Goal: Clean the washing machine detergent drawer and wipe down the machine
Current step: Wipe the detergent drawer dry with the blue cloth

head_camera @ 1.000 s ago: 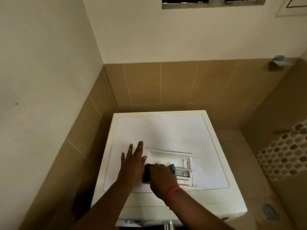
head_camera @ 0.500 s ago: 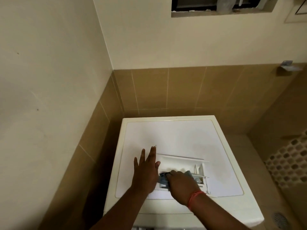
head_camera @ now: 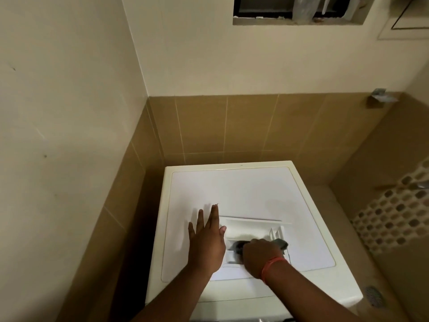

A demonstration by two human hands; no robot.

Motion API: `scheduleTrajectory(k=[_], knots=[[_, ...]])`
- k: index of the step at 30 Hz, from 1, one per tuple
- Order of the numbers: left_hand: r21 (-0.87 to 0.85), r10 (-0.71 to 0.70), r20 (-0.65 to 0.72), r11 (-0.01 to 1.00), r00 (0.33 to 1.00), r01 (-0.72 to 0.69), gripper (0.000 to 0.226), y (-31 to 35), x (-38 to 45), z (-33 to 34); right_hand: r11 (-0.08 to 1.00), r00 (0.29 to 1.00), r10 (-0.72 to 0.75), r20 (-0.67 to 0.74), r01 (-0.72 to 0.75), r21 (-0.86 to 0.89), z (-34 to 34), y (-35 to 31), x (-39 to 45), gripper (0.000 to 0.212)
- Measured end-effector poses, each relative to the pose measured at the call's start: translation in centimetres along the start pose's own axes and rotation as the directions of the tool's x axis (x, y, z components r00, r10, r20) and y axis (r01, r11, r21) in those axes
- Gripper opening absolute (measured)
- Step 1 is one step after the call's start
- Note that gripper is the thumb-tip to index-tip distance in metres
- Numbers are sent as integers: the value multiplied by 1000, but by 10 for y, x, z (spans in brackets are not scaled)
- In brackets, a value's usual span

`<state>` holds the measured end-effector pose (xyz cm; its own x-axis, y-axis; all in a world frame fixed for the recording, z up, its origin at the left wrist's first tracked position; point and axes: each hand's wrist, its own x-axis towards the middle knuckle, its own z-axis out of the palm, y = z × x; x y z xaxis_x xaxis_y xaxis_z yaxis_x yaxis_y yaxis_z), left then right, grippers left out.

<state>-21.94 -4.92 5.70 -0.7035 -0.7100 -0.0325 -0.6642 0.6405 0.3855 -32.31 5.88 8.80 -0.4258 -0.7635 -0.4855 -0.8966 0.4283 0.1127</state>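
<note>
Right hand (head_camera: 261, 255) is gripping a dark cloth (head_camera: 239, 246) inside the detergent drawer (head_camera: 253, 225) lying on the washing machine (head_camera: 243, 189) top, left hand (head_camera: 206, 242) pressing flat-fingered beside it; drawer cleaning underway, machine wipe-down apparently pending.

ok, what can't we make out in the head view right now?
- Cloth: mostly hidden under the right hand; the grip on it and its full shape are covered.
- Drawer: near compartments blocked by that hand; whether dirt remains cannot be told, too dim and small.
- Drawer's left edge: partly covered by the left hand, which lies flat.
- Washer: front panel cut off by the bottom edge.
- Window: cut off by the top edge.
</note>
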Motion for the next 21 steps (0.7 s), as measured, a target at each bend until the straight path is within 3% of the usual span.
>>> scheduleTrajectory(k=[5, 8, 11, 13, 17, 21], knots=[[27, 10, 5, 1000, 1000, -11, 64, -2, 1, 0, 981, 966, -118, -230, 149, 125, 11, -24, 1, 24], [47, 20, 8, 999, 1000, -21, 63, -2, 1, -2, 985, 966, -99, -239, 129, 113, 23, 7, -2, 28], [51, 25, 10, 998, 1000, -25, 63, 0, 0, -3, 999, 965, -34, -259, 41, 22, 28, 19, -5, 16], [34, 18, 6, 999, 1000, -19, 63, 0, 0, -4, 997, 949, -7, -314, 33, 76, 33, 12, -2, 11], [70, 10, 28, 997, 1000, -12, 64, 0, 1, -2, 866, 876, 3, -483, 239, 439, 24, -1, 11, 8], [43, -5, 32, 999, 999, 4, 65, 1, 3, -1, 881, 847, -114, -519, 328, 342, 21, -6, 22, 20]])
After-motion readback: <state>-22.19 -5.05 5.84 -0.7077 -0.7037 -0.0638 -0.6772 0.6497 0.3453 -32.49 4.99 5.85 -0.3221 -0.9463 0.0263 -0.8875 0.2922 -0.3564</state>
